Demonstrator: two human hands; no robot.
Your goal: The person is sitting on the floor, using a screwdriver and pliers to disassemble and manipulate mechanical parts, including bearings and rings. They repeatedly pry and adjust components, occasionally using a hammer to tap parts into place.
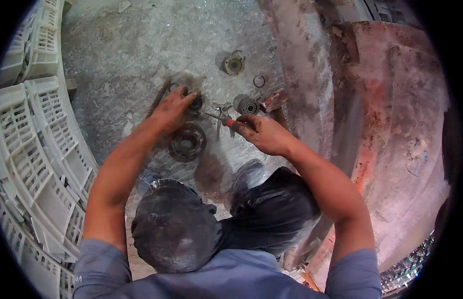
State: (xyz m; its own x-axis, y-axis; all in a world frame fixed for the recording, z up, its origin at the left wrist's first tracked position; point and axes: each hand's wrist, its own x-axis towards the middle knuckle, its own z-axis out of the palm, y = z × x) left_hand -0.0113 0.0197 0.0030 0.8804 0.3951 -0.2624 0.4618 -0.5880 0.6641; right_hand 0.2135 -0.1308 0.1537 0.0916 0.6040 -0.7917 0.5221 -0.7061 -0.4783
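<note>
My left hand (172,108) is closed around a small dark round metal part (195,103), steadying it low over the floor; the fingers hide much of it. In my right hand (261,133) is a screwdriver (214,116) with an orange-red handle, its thin shaft pointing left toward that round part. Whether the tip touches it I cannot tell. A large dark greasy ring (187,143) lies just below my left hand. Above my right hand sits a bearing-like hub (247,105). Between the hands lies a small dark metal tool, partly hidden by the screwdriver.
A flanged round part (235,63) and a thin snap ring (259,80) lie farther off. A worn red block (273,100) stands beside the hub. A rusty rod (159,98) lies left of my left hand. White slatted crates (42,149) line the left; a stained slab (391,109) rises right.
</note>
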